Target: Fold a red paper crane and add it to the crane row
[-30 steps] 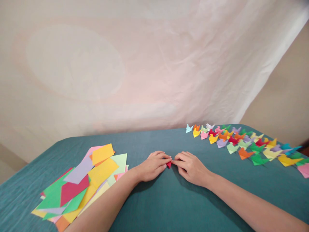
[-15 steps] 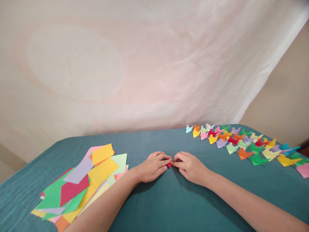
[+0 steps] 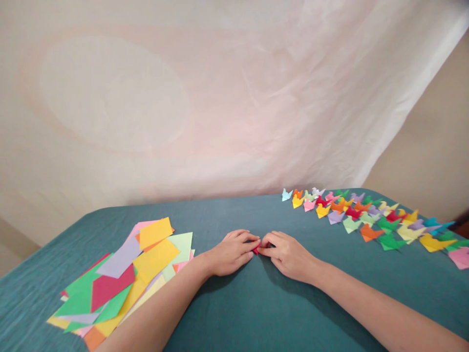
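A small folded piece of red paper (image 3: 256, 251) lies between my fingertips, low over the middle of the table. My left hand (image 3: 231, 253) grips its left side, fingers stretched toward the paper and thumb below. From the right, my right hand (image 3: 287, 255) pinches the paper between thumb and forefinger, the other fingers curled. Both hands hide most of the paper, so its exact shape cannot be made out.
A loose pile of coloured paper sheets (image 3: 154, 259) lies at the left, partly under my left forearm. Several rows of folded paper birds (image 3: 370, 232) stand at the right on the dark green tablecloth (image 3: 227, 313). A pale cloth (image 3: 220, 98) hangs behind the table.
My right hand has shifted slightly left, its fingertips now closer to my left fingers on the red paper. My left hand stays nearly still.
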`<state>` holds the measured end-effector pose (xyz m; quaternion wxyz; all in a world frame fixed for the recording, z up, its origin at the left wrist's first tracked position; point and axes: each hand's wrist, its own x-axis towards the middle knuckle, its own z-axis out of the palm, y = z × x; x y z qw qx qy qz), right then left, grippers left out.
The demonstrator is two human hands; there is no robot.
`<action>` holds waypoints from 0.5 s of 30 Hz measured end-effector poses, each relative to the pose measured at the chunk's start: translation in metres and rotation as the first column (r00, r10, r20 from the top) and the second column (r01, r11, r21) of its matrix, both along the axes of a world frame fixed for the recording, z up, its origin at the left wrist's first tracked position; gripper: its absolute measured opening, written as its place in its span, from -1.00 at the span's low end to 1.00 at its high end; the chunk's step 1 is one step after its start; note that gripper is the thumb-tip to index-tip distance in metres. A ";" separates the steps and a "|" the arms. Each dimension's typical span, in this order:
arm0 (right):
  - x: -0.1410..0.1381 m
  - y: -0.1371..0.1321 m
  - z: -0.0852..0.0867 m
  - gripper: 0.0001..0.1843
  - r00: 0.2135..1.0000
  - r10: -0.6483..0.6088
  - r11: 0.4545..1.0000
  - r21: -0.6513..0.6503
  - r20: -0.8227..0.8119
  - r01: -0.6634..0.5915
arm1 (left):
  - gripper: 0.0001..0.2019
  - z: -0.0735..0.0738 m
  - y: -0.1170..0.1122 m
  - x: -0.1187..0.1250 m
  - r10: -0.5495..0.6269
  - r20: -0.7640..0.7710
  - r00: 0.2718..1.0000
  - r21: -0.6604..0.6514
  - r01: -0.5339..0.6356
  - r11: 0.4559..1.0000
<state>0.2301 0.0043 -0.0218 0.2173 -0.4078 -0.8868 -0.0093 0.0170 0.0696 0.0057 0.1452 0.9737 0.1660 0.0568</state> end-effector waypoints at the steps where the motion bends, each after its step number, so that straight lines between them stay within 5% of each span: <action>1: 0.000 0.000 0.000 -0.64 1.000 0.004 1.000 0.001 0.000 -0.004 | -0.64 0.000 0.000 0.000 -0.001 0.001 1.000 -0.003 0.001 1.000; 15: -0.002 -0.002 0.002 -0.71 0.996 0.083 0.996 0.016 0.027 -0.083 | -0.66 -0.001 0.000 0.000 -0.007 0.036 0.999 -0.021 0.008 1.000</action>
